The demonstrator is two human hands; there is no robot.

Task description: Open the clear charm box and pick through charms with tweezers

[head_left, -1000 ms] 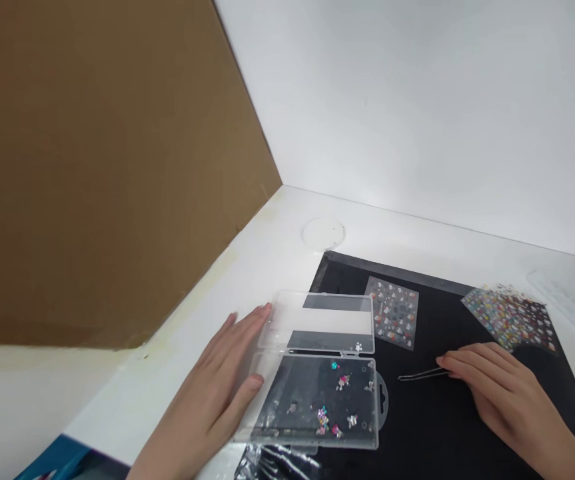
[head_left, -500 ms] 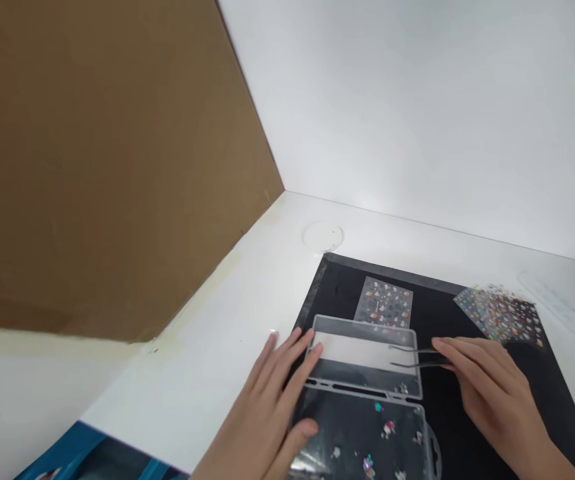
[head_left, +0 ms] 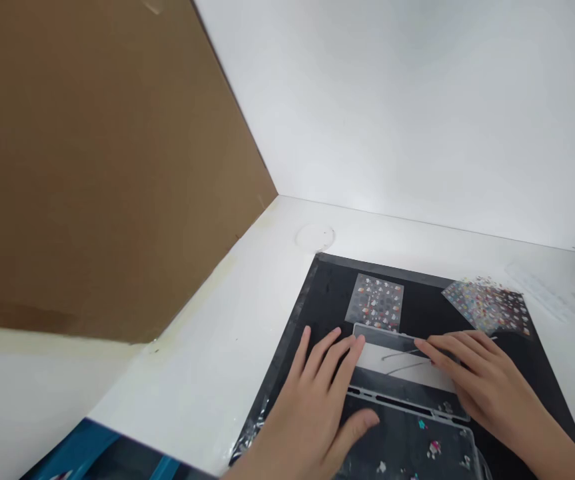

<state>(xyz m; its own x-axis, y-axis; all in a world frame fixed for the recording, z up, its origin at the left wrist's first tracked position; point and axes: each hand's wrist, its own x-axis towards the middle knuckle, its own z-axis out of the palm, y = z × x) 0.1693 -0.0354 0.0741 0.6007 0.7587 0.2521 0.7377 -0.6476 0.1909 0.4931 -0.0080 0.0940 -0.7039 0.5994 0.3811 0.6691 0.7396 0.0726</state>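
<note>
A clear plastic case (head_left: 407,390) lies open on a black mat (head_left: 427,300); small sparkly charms lie in its near half. My left hand (head_left: 317,407) rests flat against the case's left side, fingers spread, thumb on the near half. My right hand (head_left: 487,383) lies over the case's right side with its fingers pinched on thin metal tweezers (head_left: 402,360), whose tips point left over the white strip in the far half of the case.
Two sticker sheets lie on the mat beyond the case, one (head_left: 376,301) in the middle and one (head_left: 487,305) to the right. A brown cardboard panel (head_left: 92,167) stands at the left, a white wall behind. A blue object (head_left: 92,457) pokes in at bottom left.
The case has slid to the right, fully onto the black mat, with my left hand on it. My right hand brought the tweezers over the case's far half.
</note>
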